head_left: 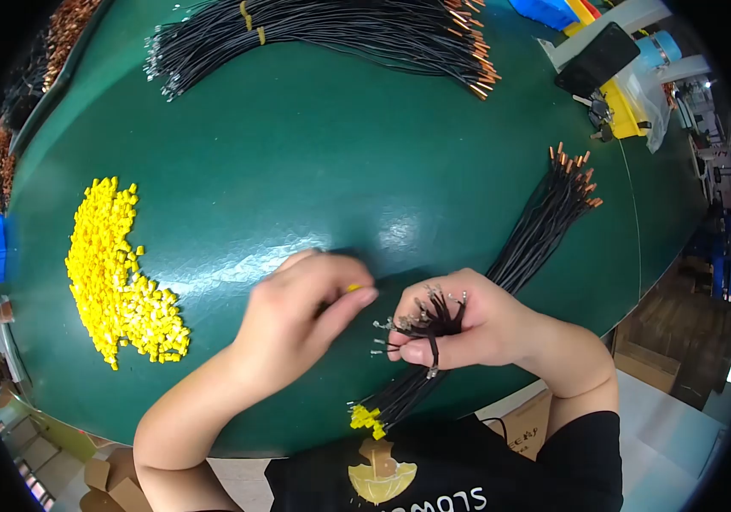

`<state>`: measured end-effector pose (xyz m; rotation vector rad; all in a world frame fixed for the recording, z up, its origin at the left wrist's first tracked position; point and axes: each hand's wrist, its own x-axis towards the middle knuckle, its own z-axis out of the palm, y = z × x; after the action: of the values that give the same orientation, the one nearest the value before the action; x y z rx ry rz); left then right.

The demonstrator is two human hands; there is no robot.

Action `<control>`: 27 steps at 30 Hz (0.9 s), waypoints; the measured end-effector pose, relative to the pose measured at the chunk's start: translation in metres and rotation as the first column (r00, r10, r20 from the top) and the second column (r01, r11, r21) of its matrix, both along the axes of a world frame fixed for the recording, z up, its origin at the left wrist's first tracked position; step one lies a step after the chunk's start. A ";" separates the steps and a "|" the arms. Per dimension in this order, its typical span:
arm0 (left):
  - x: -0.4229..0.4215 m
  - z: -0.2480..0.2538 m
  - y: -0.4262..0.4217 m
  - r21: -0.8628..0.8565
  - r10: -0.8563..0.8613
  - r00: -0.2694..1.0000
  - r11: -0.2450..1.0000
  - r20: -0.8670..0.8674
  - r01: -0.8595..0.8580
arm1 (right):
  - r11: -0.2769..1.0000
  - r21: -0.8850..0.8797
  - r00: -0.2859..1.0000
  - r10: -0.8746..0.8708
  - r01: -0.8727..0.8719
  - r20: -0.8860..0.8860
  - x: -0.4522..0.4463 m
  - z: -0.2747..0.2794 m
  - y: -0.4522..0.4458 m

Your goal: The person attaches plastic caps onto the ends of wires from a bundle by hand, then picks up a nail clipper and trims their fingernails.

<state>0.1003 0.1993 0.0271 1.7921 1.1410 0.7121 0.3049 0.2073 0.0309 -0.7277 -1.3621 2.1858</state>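
My left hand (297,311) is closed in a pinch on a small yellow connector housing (353,288), only partly visible between thumb and fingers. Just to its right, my right hand (476,320) wraps round a bundle of black wires (532,235). Bare metal terminals (378,325) stick out of that fist towards my left hand, and the copper-coloured wire ends (589,183) point away to the upper right. Below the right hand, more black wires (412,392) lie near the table's front edge, with yellow housings (367,418) on their ends.
Loose yellow housings form a pile (122,282) on the left of the green table (297,162). A large tied wire bundle (323,30) lies at the back. At the back right are a black phone (600,60) on a stand, keys (600,115) and a yellow bin (626,109).
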 end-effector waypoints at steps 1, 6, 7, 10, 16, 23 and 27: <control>-0.009 0.002 -0.010 0.000 0.011 1.000 1.000 -0.006 -0.011 | 1.000 0.000 1.000 0.011 -0.011 -0.006 -0.004 0.004 0.004; -0.047 0.009 -0.047 -0.566 0.491 0.742 0.803 0.456 -0.184 | 0.948 -0.177 0.918 0.303 -0.264 0.257 -0.046 0.023 0.035; -0.051 0.009 -0.050 -0.617 0.559 0.673 0.763 0.484 -0.191 | 0.955 -0.104 0.913 0.295 -0.277 0.280 -0.060 0.024 0.037; -0.060 0.009 -0.054 -0.655 0.646 0.563 0.721 0.516 -0.226 | 0.959 -0.038 0.925 0.279 -0.279 0.258 -0.082 0.017 0.038; -0.064 0.007 -0.055 -0.619 0.609 0.569 0.757 0.553 -0.210 | 0.973 -0.038 0.954 0.230 -0.227 0.193 -0.092 0.014 0.038; -0.067 -0.003 -0.057 -0.545 0.519 0.600 0.823 0.609 -0.160 | 0.957 -0.108 0.931 0.289 -0.271 0.225 -0.093 0.012 0.038; -0.061 0.004 -0.057 -0.563 0.557 0.583 0.803 0.592 -0.194 | 0.961 -0.138 0.942 0.264 -0.239 0.207 -0.091 0.011 0.036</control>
<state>0.0390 0.1423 0.0308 0.6939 0.9994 1.1924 0.2135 0.2432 0.0423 -0.9080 -1.5261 2.4565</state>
